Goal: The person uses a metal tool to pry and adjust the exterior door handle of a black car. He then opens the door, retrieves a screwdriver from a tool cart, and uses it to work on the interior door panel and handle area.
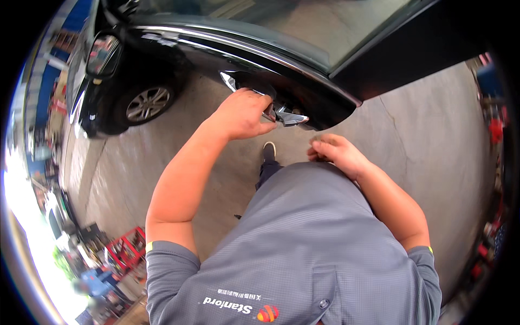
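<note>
A black car door point(211, 57) stands in front of me with its window above. My left hand point(244, 115) is closed around the chrome door handle point(292, 118), fingers behind it and thumb on the near side. The handle's far end shows to the right of the hand, and a bright chrome piece shows to its left. My right hand point(338, 154) is held in front of my belly, right of the handle and apart from the door. Its fingers are curled in toward the palm. Whatever they may hold is hidden.
At the left are the car's side mirror point(103, 55) and front wheel point(147, 104). A dark pillar or frame point(395, 49) slants across the upper right. Below lies a grey concrete floor point(411, 146). A red rack point(125, 249) and a person in blue point(96, 283) are at the lower left.
</note>
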The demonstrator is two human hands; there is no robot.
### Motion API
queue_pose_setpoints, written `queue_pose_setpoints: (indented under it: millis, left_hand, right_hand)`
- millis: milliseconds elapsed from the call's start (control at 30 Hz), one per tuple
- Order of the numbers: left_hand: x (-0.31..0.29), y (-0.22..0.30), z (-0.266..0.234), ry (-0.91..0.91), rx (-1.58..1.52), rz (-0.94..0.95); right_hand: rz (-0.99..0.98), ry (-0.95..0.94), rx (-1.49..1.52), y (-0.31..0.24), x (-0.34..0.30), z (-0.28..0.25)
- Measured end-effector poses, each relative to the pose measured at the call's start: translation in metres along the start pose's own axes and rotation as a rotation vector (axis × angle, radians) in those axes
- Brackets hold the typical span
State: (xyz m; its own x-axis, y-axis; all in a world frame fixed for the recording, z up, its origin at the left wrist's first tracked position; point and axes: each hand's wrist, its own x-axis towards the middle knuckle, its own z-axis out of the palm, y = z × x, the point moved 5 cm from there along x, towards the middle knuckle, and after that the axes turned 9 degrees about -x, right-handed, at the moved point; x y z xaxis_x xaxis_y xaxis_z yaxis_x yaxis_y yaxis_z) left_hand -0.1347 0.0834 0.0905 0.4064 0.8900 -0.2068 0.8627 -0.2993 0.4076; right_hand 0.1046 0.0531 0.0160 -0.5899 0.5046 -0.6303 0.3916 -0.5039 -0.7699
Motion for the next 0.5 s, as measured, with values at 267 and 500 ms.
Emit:
queue_pose_setpoints:
  millis: [267, 500]
  left_hand:
    - [0.009, -0.036, 0.011, 0.08, -0.147, 0.363]
    - [-0.006, -0.048, 0.014, 0.116, -0.223, 0.481]
  right_hand:
    - [-0.069, 0.363, 0.878, -0.031, 0.059, 0.077]
    - [-0.081, 0.58, 0.946, -0.023, 0.076, 0.105]
